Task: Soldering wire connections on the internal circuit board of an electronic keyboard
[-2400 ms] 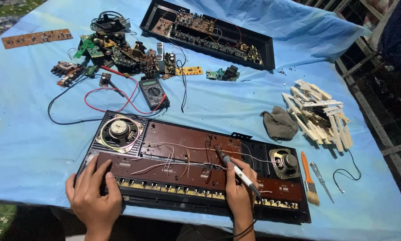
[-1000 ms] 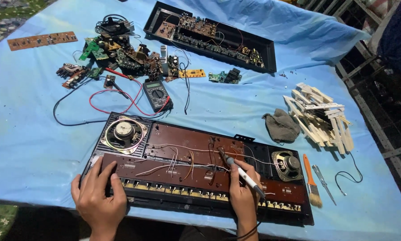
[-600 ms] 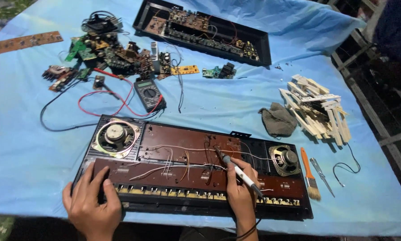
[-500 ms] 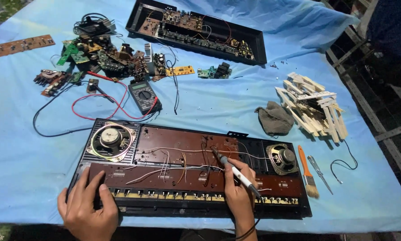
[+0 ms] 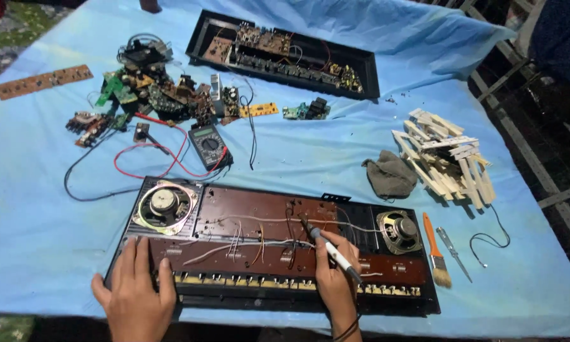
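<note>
1. Hands come first at the bottom edge: the left hand (image 5: 134,292) lies palm down with fingers spread flat on the near left corner of the opened keyboard chassis (image 5: 272,250), gripping nothing.
2. Fingers of the right hand (image 5: 335,278) are curled around a soldering iron (image 5: 330,248), held like a pen, its tip resting on the brown circuit board (image 5: 259,228) near the middle of the chassis.
3. Thin white and grey wires (image 5: 247,244) run across that board, between the left speaker (image 5: 164,206) and the smaller right speaker (image 5: 399,229).
4. Just right of the chassis, on the blue cloth (image 5: 31,209), lie an orange-handled brush (image 5: 435,250) and a slim screwdriver (image 5: 453,252), with a loose black cord (image 5: 491,237) beyond them.
5. Farther back sits a multimeter (image 5: 209,144) with red and black leads (image 5: 148,166) looping to its left.
6. A crumpled grey rag (image 5: 389,175) lies near a heap of white keys (image 5: 446,158) on the right.
7. Behind the meter is a pile of small circuit boards (image 5: 164,95), and a narrow brown board strip (image 5: 43,81) lies well apart at far left.
8. Farthest off, a second black casing (image 5: 285,54) full of electronic parts lies along the back of the table.
</note>
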